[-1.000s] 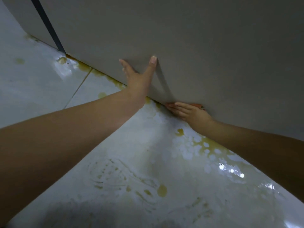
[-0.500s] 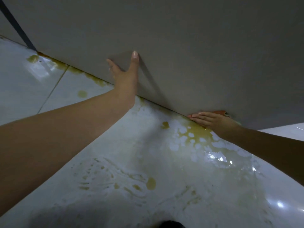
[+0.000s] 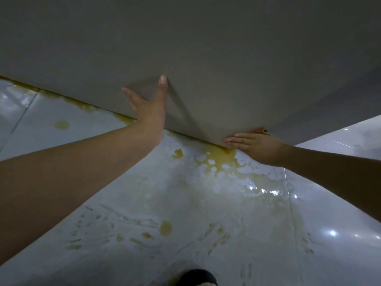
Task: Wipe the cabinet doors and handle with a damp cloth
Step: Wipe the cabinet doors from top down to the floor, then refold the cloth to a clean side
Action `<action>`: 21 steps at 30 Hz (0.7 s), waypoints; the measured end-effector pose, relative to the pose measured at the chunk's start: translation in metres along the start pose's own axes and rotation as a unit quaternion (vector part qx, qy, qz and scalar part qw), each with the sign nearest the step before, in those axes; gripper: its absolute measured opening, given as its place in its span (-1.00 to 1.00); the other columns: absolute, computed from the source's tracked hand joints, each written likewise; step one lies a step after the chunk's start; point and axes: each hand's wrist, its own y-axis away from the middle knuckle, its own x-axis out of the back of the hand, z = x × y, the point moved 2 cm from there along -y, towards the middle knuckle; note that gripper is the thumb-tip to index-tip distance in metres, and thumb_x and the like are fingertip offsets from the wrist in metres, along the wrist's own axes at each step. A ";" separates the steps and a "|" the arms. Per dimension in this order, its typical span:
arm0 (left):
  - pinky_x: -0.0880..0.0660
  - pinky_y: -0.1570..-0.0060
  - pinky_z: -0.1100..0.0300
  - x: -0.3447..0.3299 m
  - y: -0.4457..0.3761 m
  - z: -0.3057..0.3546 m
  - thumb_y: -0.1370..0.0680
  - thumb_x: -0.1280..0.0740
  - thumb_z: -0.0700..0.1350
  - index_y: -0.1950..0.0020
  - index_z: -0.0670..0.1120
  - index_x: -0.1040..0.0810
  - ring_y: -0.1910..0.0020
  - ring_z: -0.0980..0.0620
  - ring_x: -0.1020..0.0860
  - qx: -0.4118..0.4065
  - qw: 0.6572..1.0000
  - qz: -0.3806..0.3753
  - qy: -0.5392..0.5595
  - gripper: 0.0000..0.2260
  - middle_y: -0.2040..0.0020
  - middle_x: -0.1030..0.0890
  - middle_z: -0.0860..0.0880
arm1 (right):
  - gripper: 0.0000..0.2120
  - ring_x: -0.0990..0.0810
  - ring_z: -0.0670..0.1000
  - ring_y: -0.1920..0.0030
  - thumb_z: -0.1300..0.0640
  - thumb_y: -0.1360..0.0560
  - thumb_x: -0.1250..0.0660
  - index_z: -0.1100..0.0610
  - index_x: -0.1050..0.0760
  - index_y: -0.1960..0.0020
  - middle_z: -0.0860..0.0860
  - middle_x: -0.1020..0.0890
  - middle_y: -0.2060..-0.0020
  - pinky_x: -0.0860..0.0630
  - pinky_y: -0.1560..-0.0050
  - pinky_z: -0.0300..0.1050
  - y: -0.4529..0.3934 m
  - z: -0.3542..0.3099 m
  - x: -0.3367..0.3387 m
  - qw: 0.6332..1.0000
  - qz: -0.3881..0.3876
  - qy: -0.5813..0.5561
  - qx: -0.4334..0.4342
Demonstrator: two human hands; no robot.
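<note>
Your left hand (image 3: 151, 112) was spread wide, fingers straight, flat against the grey cabinet door (image 3: 206, 58) just left of the frame's centre. The thumb pointed toward the upper left and the fingertips reached up the panel, throwing a shadow to the right. The door filled the whole upper half of the frame, its bottom edge running from the middle left down to the right of centre.

Your right hand (image 3: 255, 146) lay at the door's lower corner, right of centre, fingers straight and close together, pointing left along the bottom edge. It pressed an orange cloth (image 3: 260, 130) against the door; only a small bit of the cloth showed above the knuckles, so how much of it sat under the palm could not be told.

The white tiled floor (image 3: 123, 193) took up the lower half, wet and glossy, with yellowish stains (image 3: 218, 159) pooled under the door edge near your right hand and smaller spots toward the bottom centre. A dark object (image 3: 195, 277) sat at the bottom edge; what it was could not be told.
</note>
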 end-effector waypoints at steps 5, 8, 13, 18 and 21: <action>-0.28 -0.40 -0.05 0.009 0.002 0.008 -0.02 -0.33 0.46 -0.54 0.12 0.26 -0.45 -0.01 -0.25 0.024 0.999 -0.009 -0.025 0.26 -0.54 -0.06 0.11 | -0.61 -0.66 0.13 -0.02 0.20 -0.55 -0.04 0.31 -0.53 -0.22 0.18 -0.61 -0.14 -0.59 0.00 -0.06 -0.014 -0.031 0.022 0.997 0.020 -0.066 -0.046; -0.36 -0.33 -0.04 0.020 0.007 0.016 -0.10 -0.35 0.44 -0.55 0.12 0.14 -0.42 -0.01 -0.30 0.025 0.998 -0.029 -0.058 0.17 -0.52 -0.15 0.09 | -0.53 -0.66 0.13 -0.01 0.23 -0.61 0.11 0.35 -0.55 -0.15 0.19 -0.63 -0.10 -0.61 0.09 -0.06 -0.026 -0.060 0.054 0.992 0.062 -0.100 -0.043; -0.54 0.16 0.15 0.053 0.028 0.021 -0.52 -0.32 0.17 -0.53 -0.02 -0.10 -0.19 -0.02 -0.47 0.075 0.987 -0.101 -0.101 -0.31 -0.37 -0.37 -0.03 | -0.41 -0.45 0.07 -0.34 0.20 -0.28 -0.35 0.35 -0.45 -0.30 0.22 -0.45 -0.33 -0.18 -0.40 -0.18 -0.050 -0.104 0.110 0.986 0.003 -0.159 -0.046; -0.55 0.07 0.13 0.089 0.051 0.024 -0.58 -0.28 0.06 -0.25 -0.13 -0.44 -0.08 -0.03 -0.56 0.128 0.964 -0.183 -0.145 -0.65 -0.16 -0.55 -0.08 | -0.07 0.06 -0.03 -0.51 0.26 -0.38 -0.45 0.15 0.07 -0.54 0.01 0.06 -0.54 0.14 -0.42 -0.36 -0.071 -0.130 0.146 0.922 0.003 -0.379 -0.081; -0.52 -0.07 0.08 0.107 0.059 0.026 -0.59 -0.27 0.04 -0.28 -0.13 -0.45 -0.14 -0.03 -0.55 0.165 0.941 -0.241 -0.171 -0.66 -0.17 -0.57 -0.07 | -0.27 0.01 -0.14 -0.47 0.36 -0.48 -0.31 0.09 -0.05 -0.53 -0.03 -0.08 -0.52 0.19 -0.32 -0.55 -0.087 -0.136 0.173 0.858 0.063 -0.498 -0.106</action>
